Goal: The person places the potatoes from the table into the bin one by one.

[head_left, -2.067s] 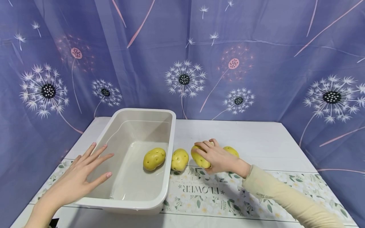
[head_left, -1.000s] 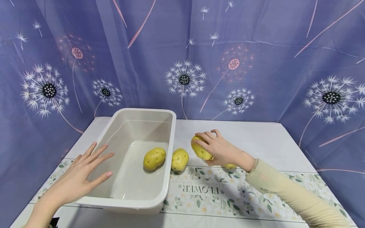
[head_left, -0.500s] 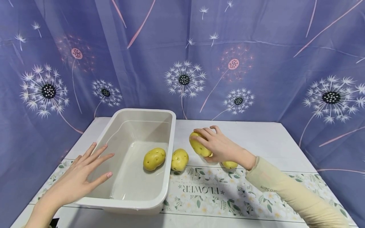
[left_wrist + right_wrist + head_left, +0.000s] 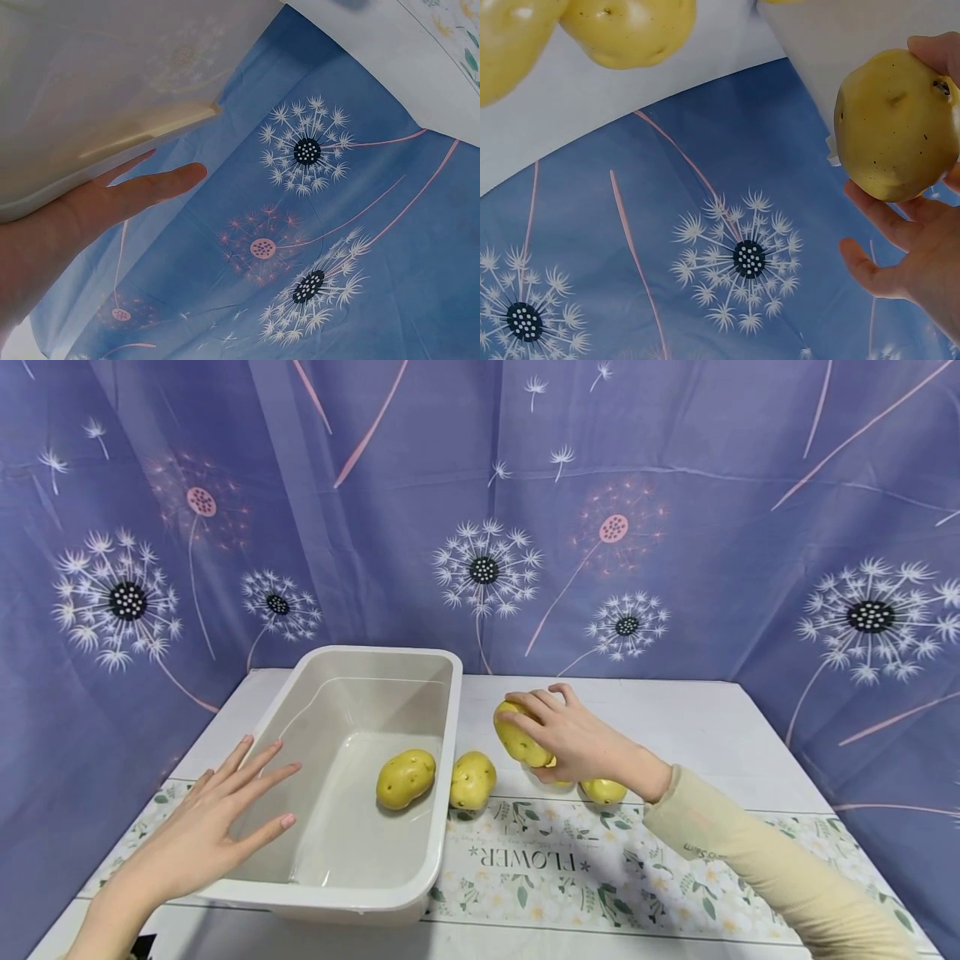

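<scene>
Nearest the camera, the left hand (image 4: 198,835) lies flat on the near left rim of the white tub (image 4: 420,877), fingers straight and spread apart, exactly where it was two seconds back. Inside the tub one potato (image 4: 406,778) sits on the bottom, unmoved. Just outside the tub's right wall another potato (image 4: 472,780) rests on the desk (image 4: 697,727), touching the wall, also unchanged. Farther right, the right hand (image 4: 573,739) grips a third potato (image 4: 519,737), fingers curled over its top and thumb beneath. That is the difference: two seconds ago this potato lay down on the desk under the hand; now it is lifted clear and carried a little toward the tub. The lift has uncovered a fourth potato (image 4: 603,791) on the desk, just under the wrist. Behind everything hangs the blue dandelion curtain (image 4: 675,485).
</scene>
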Demonstrator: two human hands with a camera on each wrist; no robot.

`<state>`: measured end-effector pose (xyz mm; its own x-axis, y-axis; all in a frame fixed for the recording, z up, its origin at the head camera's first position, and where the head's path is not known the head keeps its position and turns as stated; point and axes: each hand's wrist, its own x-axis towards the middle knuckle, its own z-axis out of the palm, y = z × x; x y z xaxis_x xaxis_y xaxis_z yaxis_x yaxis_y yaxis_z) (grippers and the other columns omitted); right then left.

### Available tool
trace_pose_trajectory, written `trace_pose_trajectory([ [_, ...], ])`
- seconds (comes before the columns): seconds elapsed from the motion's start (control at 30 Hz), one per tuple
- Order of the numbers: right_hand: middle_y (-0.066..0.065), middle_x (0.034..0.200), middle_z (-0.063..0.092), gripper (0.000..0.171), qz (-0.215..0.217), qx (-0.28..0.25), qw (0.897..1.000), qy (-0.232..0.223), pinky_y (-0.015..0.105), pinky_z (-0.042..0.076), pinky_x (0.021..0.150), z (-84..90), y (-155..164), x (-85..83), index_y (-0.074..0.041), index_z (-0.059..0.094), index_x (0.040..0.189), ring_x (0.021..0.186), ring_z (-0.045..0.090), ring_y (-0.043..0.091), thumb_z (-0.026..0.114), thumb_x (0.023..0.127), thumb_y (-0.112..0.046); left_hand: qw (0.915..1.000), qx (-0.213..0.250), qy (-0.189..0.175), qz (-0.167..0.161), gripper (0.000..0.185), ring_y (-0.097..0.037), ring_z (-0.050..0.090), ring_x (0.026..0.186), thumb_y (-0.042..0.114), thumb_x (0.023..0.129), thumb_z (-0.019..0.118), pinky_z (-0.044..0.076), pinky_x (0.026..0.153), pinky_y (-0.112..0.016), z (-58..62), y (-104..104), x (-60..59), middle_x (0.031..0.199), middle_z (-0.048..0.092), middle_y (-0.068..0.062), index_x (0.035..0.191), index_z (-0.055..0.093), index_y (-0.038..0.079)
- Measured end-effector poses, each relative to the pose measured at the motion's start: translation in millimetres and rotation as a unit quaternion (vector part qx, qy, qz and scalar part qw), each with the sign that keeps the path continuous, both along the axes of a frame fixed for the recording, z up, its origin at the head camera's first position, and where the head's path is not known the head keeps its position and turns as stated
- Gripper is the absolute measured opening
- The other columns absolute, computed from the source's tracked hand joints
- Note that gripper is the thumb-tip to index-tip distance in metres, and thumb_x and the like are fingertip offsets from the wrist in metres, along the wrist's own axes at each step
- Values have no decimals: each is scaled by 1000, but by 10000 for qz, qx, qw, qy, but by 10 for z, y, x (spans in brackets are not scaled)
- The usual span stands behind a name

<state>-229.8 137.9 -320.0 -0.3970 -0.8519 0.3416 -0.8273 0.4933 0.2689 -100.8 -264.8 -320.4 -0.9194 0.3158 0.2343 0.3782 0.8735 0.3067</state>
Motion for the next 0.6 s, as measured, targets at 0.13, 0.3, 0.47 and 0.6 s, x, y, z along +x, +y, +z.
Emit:
trace_pose_trajectory([
  [0.13, 11, 128, 45, 76, -10, 46, 10000, 63, 48, 37, 87, 27, -9, -3, -15, 44, 126, 107, 48, 25, 73, 61, -39, 10000, 5, 9, 2, 54, -19, -4, 140, 40, 84, 58, 10, 96, -72, -3, -1, 1, 147, 26, -8, 134, 40, 30],
  [0.3, 12, 128, 45, 78, 23, 24, 10000, 67, 48, 38, 85, 72, -27, 1, -14, 44, 126, 108, 48, 26, 75, 58, -38, 10000, -7, 26, -3, 54, -19, -4, 140, 40, 84, 58, 10, 96, -71, -4, -3, 1, 147, 27, -9, 134, 40, 29],
  [0.47, 12, 129, 44, 79, 102, 29, 9999, 99, 48, 37, 85, 114, -45, -9, -14, 44, 126, 109, 47, 27, 75, 57, -38, 10000, -15, 42, -11, 54, -18, -4, 140, 40, 84, 58, 9, 97, -71, -1, -3, 0, 147, 26, -9, 134, 40, 29],
  [0.6, 13, 129, 44, 80, 157, 87, 9998, 100, 48, 35, 87, 150, -64, -21, -13, 43, 127, 111, 45, 27, 75, 57, -38, 10000, -19, 63, -16, 54, -18, -4, 140, 39, 84, 58, 9, 97, -71, -3, -4, -1, 147, 27, -9, 134, 40, 29],
])
